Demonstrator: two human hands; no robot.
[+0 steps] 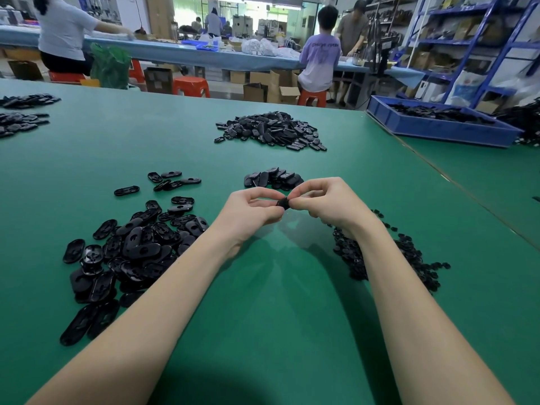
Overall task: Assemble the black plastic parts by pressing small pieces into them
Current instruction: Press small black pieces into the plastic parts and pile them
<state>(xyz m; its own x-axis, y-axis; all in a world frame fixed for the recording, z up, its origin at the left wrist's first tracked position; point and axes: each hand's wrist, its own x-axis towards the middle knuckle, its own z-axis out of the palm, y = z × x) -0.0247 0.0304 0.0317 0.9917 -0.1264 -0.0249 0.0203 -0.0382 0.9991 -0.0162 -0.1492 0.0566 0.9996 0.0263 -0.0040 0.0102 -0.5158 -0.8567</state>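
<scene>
Both hands up over the green table (263, 302). Our left hand (251, 213) and right hand (327, 204) each pinch the same small black piece (282, 203) between fingertips, held mid-air between them. Oval black plastic parts (131, 249) piled left of our left forearm, small pieces (409, 258) heaped under the right wrist. Small stack of parts (273, 179) just beyond the hands, bigger heap (271, 131) farther back.
</scene>
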